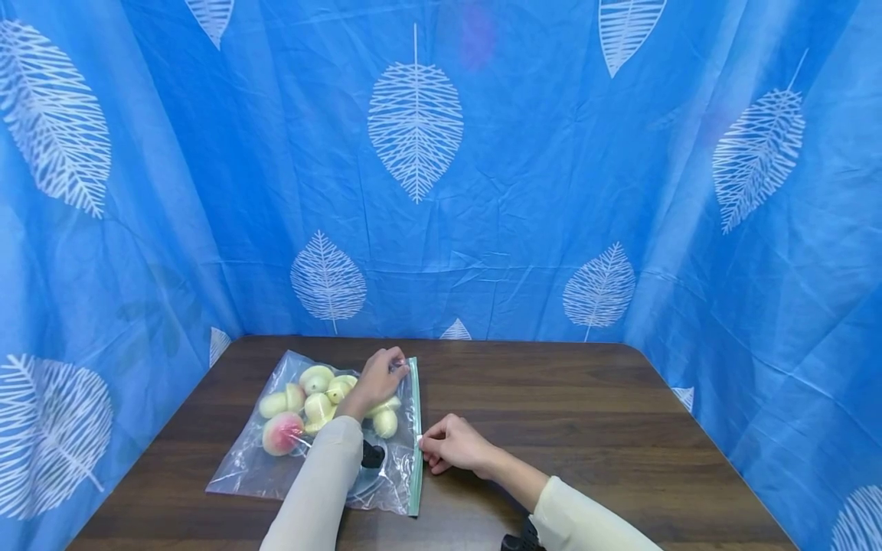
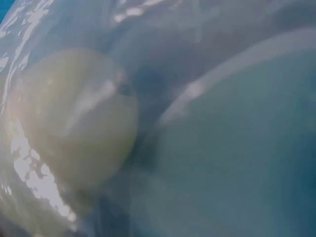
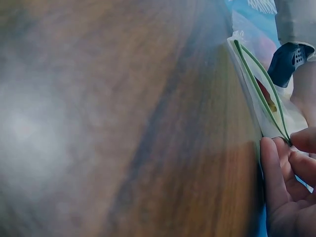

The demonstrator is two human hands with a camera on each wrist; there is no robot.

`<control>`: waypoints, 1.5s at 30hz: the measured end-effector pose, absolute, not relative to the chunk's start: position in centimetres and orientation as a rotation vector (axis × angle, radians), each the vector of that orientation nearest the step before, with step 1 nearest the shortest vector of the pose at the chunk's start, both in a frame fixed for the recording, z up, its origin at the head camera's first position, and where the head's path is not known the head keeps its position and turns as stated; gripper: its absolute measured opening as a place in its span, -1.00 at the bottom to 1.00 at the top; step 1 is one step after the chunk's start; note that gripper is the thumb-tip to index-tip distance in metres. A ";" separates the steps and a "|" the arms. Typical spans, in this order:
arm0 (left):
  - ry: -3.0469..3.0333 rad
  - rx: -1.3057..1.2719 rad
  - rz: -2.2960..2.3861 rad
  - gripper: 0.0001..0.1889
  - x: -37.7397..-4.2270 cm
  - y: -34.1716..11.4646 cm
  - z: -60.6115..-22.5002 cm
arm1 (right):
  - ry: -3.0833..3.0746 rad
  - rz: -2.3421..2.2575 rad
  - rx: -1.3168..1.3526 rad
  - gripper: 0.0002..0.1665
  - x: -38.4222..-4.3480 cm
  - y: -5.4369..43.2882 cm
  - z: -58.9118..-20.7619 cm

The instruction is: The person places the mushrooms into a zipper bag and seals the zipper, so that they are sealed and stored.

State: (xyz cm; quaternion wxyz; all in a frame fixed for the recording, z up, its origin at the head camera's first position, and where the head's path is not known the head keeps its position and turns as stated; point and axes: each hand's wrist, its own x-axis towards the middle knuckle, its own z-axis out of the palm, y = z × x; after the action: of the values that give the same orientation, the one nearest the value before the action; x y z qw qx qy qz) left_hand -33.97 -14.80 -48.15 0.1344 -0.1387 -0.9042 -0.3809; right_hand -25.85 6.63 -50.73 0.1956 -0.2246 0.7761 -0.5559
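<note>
A clear zip bag with a green zip strip along its right edge lies on the table. Inside are a pink peach-like fruit and several pale yellow fruits. My left hand reaches over the bag and grips it near the far end of the strip. With thumb and fingertips, my right hand pinches the strip near its middle. The right wrist view shows the green zip lines bowed apart beyond those fingers. Close up and blurred, the left wrist view has a yellowish fruit behind plastic.
The dark wooden table extends to the right of the bag. Blue curtains with white leaf prints stand behind it and on both sides. A round, pale-rimmed shape lies beside the fruit under the plastic.
</note>
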 end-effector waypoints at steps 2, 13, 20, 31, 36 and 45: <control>-2.621 -0.395 -1.104 -0.89 -34.0 -14.8 -48.2 | 2.170 -1.556 -0.629 -0.79 -25.7 6.7 -50.6; -2.633 -0.400 -1.076 -0.89 -34.0 -14.9 -48.3 | 2.172 -1.547 -0.626 -0.79 -25.1 6.7 -50.4; -2.633 -0.405 -1.073 -0.89 -33.9 -14.9 -48.1 | 2.165 -1.526 -0.623 -0.78 -24.8 6.8 -50.7; -2.662 -0.421 -1.030 -0.90 -33.8 -15.0 -48.1 | 2.159 -1.535 -0.631 -0.79 -24.0 6.8 -50.8; -2.669 -0.457 -0.954 -0.89 -33.8 -15.0 -47.8 | 2.157 -1.515 -0.654 -0.78 -23.5 6.9 -50.8; -2.729 -0.425 -0.929 -0.93 -33.8 -15.1 -47.7 | 2.174 -1.518 -0.659 -0.79 -22.9 6.9 -51.0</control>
State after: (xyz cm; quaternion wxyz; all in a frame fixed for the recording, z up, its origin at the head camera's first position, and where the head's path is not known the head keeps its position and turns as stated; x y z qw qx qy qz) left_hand -33.75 -15.06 -47.73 0.1135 -0.1450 -0.9305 -0.3167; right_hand -22.94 6.95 -51.00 0.2033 -0.2362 0.7791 -0.5439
